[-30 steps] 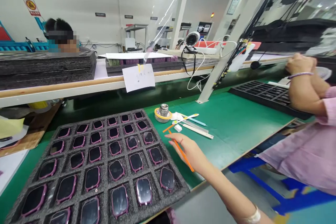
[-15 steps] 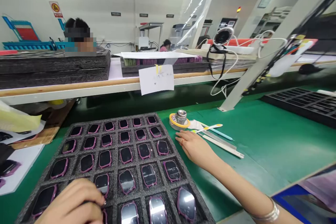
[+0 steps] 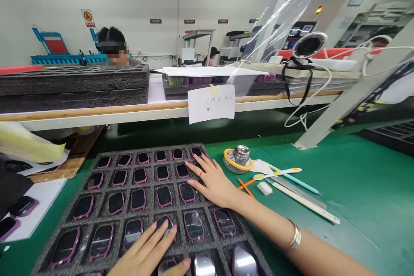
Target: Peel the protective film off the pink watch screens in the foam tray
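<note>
A grey foam tray [image 3: 83, 185] lies on the green mat, its cells holding rows of dark-screened smartwatch bodies with pink frames. My left hand [image 3: 150, 246] rests on the near rows, fingertips on one watch body [image 3: 164, 229]. Farther up the tray, my right hand [image 3: 211, 183] lies flat with its fingers spread over the back right cells. Just right of that hand are an orange stick [image 3: 246, 188] and a white eraser block [image 3: 264, 188]. Both hands hold nothing. The watches beneath them are hidden.
A metal tin on a yellow ring [image 3: 241, 157], a steel ruler [image 3: 299, 192] and a white strip [image 3: 305, 202] lie on the mat. Beyond stands a shelf [image 3: 97, 113] with stacked foam trays [image 3: 74, 86] and a hanging paper note [image 3: 211, 104]. A person [image 3: 113, 41] sits behind it.
My right hand has slid left from the mat onto the tray. My left hand has moved up and right over the near rows. The view has turned slightly.
</note>
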### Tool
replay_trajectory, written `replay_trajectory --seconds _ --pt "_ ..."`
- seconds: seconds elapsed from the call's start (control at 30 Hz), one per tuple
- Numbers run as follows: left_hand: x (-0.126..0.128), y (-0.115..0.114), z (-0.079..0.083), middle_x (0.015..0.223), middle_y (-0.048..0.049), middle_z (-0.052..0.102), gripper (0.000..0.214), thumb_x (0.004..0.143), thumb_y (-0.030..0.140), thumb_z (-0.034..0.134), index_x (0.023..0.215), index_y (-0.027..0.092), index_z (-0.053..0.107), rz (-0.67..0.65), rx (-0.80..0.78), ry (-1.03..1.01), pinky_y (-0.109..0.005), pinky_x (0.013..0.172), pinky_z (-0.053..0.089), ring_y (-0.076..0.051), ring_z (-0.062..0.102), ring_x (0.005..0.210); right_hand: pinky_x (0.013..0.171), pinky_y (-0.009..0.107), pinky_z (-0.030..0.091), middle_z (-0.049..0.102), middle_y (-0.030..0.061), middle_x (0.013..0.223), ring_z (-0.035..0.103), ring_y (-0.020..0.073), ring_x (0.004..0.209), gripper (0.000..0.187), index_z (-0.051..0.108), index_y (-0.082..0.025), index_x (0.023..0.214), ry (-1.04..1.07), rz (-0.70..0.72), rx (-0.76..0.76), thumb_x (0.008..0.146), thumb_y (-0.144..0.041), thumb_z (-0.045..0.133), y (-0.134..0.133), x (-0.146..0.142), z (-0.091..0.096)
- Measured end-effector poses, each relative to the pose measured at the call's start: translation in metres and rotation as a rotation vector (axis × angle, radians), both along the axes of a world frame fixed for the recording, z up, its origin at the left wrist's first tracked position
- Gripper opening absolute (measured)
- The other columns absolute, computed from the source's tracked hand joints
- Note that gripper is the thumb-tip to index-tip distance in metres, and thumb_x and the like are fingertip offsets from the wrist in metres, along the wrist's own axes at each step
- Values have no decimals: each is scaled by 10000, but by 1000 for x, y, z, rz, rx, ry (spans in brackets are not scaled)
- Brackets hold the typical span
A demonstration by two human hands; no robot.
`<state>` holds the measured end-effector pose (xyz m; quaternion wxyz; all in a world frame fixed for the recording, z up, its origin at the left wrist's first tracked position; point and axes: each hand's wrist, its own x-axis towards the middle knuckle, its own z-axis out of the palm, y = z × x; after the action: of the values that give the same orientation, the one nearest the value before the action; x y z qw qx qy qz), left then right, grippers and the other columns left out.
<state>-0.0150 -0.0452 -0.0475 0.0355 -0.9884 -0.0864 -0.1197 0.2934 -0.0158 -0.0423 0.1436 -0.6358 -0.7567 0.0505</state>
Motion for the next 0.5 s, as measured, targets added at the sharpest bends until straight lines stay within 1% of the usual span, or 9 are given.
replay_trajectory --seconds 0.03,0.1,0.17,0.23,0.3,0.4,0.43,0.5 --pt "1 5 5 1482 -139 512 878 836 266 773 1568 355 297 4 2 -11 -482 1005 554 -354 566 1306 1156 685 275 312 141 1643 262 391 1522 591 413 -305 1537 -4 0 -3 1007 -567 415 10 0 -1" --pt "1 18 15 1522 -192 448 1017 730 339 860 1573 334 292 42 -59 1 -583 1012 524 -423 504 1345 1169 652 282 332 140 1635 278 382 1517 573 431 -298 1527 -15 1 3 1013 -552 421 33 1 -1" --pt "1 32 25 1591 -191 340 1072 668 439 888 1565 349 307 123 -169 77 -667 1050 455 -457 391 1415 1171 635 297 378 148 1608 319 372 1498 550 460 -270 1503 -27 0 26 1012 -517 465 58 1 1" --pt "-1 45 32 1621 -166 299 977 714 479 854 1543 374 347 230 -223 120 -695 1088 398 -439 308 1465 1155 620 338 436 144 1561 402 350 1446 520 493 -235 1462 -36 -8 60 998 -467 535 82 0 3" --pt "-3 57 33 1617 -146 330 868 772 501 809 1521 374 389 297 -235 94 -686 1126 357 -404 287 1487 1116 591 405 488 130 1503 495 316 1361 476 525 -212 1410 -40 -28 97 984 -414 586 100 -3 6" --pt "-5 70 26 1580 -135 409 775 816 537 759 1492 329 442 339 -220 11 -659 1173 301 -369 313 1489 1064 549 467 527 122 1448 554 290 1280 414 556 -200 1359 -49 -66 132 980 -361 603 112 -6 14" --pt "-5 73 24 1561 -137 437 746 829 546 743 1477 305 463 351 -207 -13 -650 1183 287 -362 330 1483 1058 544 474 531 121 1440 559 288 1272 407 559 -198 1352 -55 -71 133 979 -352 606 111 -7 19" --pt "-6 75 21 1511 -151 495 702 845 590 702 1425 242 515 379 -186 -56 -633 1194 273 -360 374 1458 1043 528 487 556 118 1412 577 272 1247 384 572 -187 1330 -68 -51 107 982 -345 604 98 -7 32"
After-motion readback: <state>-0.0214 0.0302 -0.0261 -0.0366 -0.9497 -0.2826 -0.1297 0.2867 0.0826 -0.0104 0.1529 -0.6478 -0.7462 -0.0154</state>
